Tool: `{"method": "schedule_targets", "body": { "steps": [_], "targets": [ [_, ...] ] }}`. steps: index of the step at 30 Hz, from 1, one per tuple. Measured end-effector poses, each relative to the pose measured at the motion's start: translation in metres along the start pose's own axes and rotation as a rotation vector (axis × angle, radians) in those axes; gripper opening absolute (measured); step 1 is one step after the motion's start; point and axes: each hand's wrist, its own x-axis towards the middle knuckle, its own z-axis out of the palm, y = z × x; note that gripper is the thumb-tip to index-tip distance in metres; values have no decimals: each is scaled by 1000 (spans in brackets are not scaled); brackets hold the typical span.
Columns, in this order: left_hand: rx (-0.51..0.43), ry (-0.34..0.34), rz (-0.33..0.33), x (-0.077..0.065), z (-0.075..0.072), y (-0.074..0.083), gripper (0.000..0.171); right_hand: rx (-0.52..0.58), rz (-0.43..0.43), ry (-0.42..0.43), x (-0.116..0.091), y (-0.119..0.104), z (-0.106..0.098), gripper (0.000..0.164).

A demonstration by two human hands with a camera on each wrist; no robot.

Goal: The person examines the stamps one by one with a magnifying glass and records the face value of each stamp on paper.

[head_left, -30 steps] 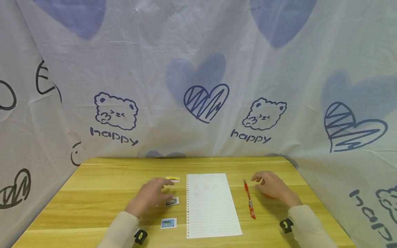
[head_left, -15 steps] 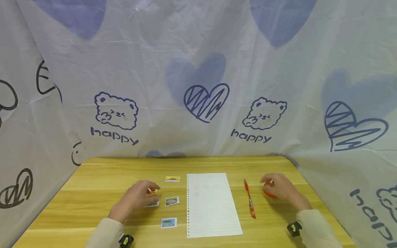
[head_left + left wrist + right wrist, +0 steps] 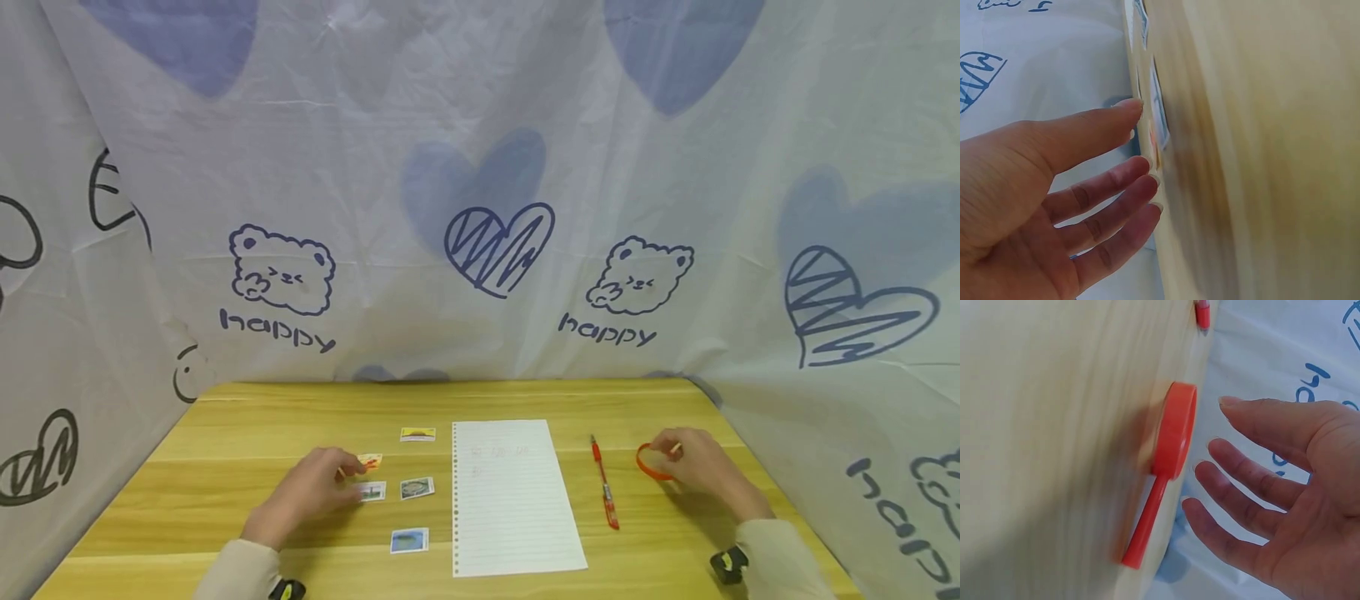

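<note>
My left hand (image 3: 306,492) hovers at the left of the table, fingers loosely bent and holding nothing. Just beyond its fingertips lie an orange stamp (image 3: 371,461) and a stamp with a dark picture (image 3: 372,492); part of the orange one is covered by the hand. Over on the right, my right hand (image 3: 705,467) is held above the table with relaxed fingers, apart from a red magnifying glass (image 3: 1174,431). In the right wrist view its round frame and handle (image 3: 1144,528) lie on the wood; the hand hides the handle in the head view.
A lined sheet (image 3: 517,508) with faint red writing lies mid-table. Right of it is a red pen (image 3: 602,483). Left of it are a yellow stamp (image 3: 417,434), a grey-green stamp (image 3: 417,487) and a blue stamp (image 3: 408,540). A printed cloth (image 3: 390,275) hangs behind the table.
Both hands have drawn outward, the left hand leftward off the stamps and the right hand rightward. The orange stamp and the magnifying glass's round frame have come into view.
</note>
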Motion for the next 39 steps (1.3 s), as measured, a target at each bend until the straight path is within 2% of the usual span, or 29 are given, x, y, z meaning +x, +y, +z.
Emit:
{"method": "schedule_targets", "body": {
  "steps": [3,7,20,27,31,39],
  "targets": [
    [3,-9,8,-2,1,-4,27,-4,-7,7,-4,6,-1,15],
    [-16,-29,-28,-3,0,-7,27,3,-20,9,-9,10,-2,18],
    [-15,-39,-31,-2,-1,-10,23,16,78,5,-14,23,-6,19],
    [-20,-39,-42,-2,0,-12,20,-26,138,-3,-16,33,-8,15],
    [-20,-34,-47,-1,0,-11,19,-41,138,-2,-18,36,-8,12],
    [-19,-30,-45,0,0,-10,16,-65,71,12,-21,39,-7,10]
  ]
}}
